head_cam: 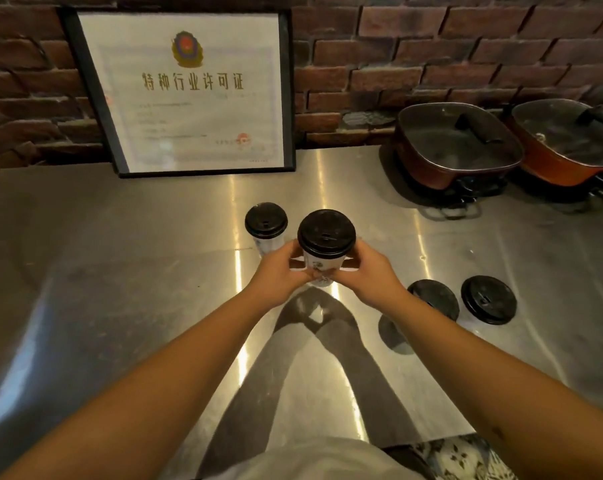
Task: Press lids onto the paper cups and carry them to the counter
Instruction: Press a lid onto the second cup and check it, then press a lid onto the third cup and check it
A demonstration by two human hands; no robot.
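Note:
A white paper cup (322, 266) with a black lid (326, 232) is held above the steel table (120, 289), clasped from both sides. My left hand (278, 273) wraps its left side and my right hand (366, 271) its right side. A second lidded paper cup (266, 225) stands on the table just behind and to the left. To the right, two more cups with black lids (488, 299) (437, 297) stand on the table; my right forearm partly hides the nearer one.
A framed certificate (189, 91) leans against the brick wall at the back. Two red electric pots with glass lids (456, 143) (570, 140) sit at the back right. The table's front edge runs close to my body.

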